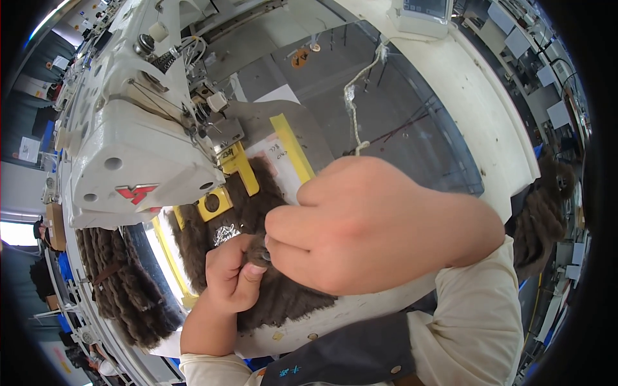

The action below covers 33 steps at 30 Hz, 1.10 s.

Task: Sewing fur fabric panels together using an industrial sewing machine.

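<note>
Brown fur (283,302) is spread over the front of the white sewing machine's bed, below the machine head (135,154). My left hand (233,273) is closed on a fold of this fur, pinched between thumb and fingers. Right against it, my right hand (373,228) is curled into a fist, knuckles up. A small dark, shiny bit shows between the two hands at the fold. The right fist hides its own fingertips and whatever they grip.
Yellow guide pieces (243,170) and a yellow strip (293,151) surround the needle area. Crumpled silver foil (226,233) lies by the left hand. Bundled brown fur (119,283) hangs at the left. A whitish cord (353,109) crosses the grey transparent panel (412,148) at the back.
</note>
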Motion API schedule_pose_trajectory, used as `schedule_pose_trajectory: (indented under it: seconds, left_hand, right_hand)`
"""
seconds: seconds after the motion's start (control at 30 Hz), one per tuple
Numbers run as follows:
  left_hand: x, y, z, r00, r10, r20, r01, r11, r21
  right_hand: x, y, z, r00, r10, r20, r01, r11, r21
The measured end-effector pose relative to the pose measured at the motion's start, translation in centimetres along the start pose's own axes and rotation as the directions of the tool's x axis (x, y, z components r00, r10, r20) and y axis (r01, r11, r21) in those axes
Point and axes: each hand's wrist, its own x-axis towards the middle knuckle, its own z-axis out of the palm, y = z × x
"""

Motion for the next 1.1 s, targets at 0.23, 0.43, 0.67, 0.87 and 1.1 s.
schedule_pose_trajectory:
  seconds: [0.23,0.43,0.67,0.87,1.1]
  left_hand:
    - [0.1,0.3,-0.1,1.0,-0.008,-0.005,0.008,0.998,0.068]
    - [0.6,1.0,-0.1,0.999,0.043,-0.013,-0.042,0.993,0.108]
    - [0.3,0.6,0.0,1.0,0.025,0.003,-0.025,0.997,0.069]
    - [0.3,0.9,0.0,0.999,0.043,-0.02,-0.041,0.993,0.107]
    - [0.5,0.9,0.2,0.997,0.069,0.017,-0.07,0.992,0.106]
  right_hand:
    - [-0.1,0.2,0.1,1.0,-0.008,-0.023,0.008,1.0,-0.014]
    - [-0.4,0.3,-1.8,0.998,0.054,-0.012,-0.055,0.998,-0.04]
    - [-0.2,0.0,0.5,1.0,-0.008,0.009,0.008,1.0,-0.027]
    - [-0.1,0.4,-0.3,0.999,0.038,-0.004,-0.038,0.999,0.018]
    - [-0.2,0.1,0.2,0.998,-0.007,0.058,0.002,0.996,0.086]
